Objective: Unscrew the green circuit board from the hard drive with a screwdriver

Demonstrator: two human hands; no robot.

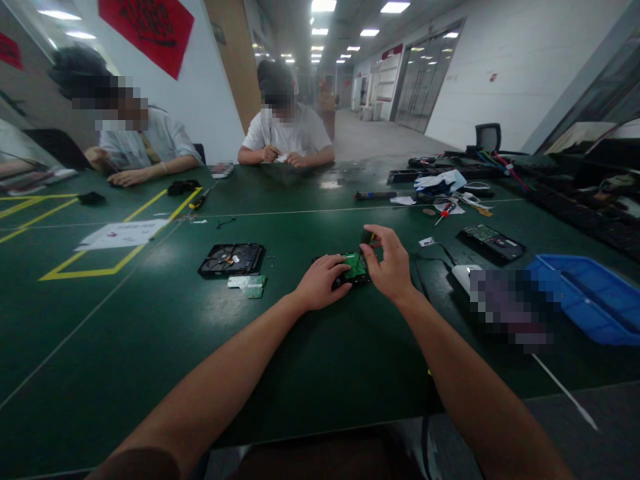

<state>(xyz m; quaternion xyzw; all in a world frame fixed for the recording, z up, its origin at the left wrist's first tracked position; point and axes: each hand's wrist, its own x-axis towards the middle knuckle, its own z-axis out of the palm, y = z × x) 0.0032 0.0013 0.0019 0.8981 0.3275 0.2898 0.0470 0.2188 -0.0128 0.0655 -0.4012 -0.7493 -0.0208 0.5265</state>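
A hard drive [356, 266] lies on the green table in front of me, its green circuit board facing up. My left hand [324, 281] presses on its left side, fingers wrapped over the edge and partly covering it. Pinched in my right hand [387, 261] is a screwdriver [367, 237] with a dark and yellow handle, held upright with its shaft down to the board. To the left rests another hard drive [233, 259], black side up, with a loose circuit board [249, 286] just in front of it.
At right are a third hard drive [491, 243], a blue tray [590, 293] and a pale device [467, 273] with a cable. A red screwdriver [442, 214] lies behind. Across the table sit people [287, 137]. Yellow tape [80, 273] and a paper sheet [123, 235] are at left.
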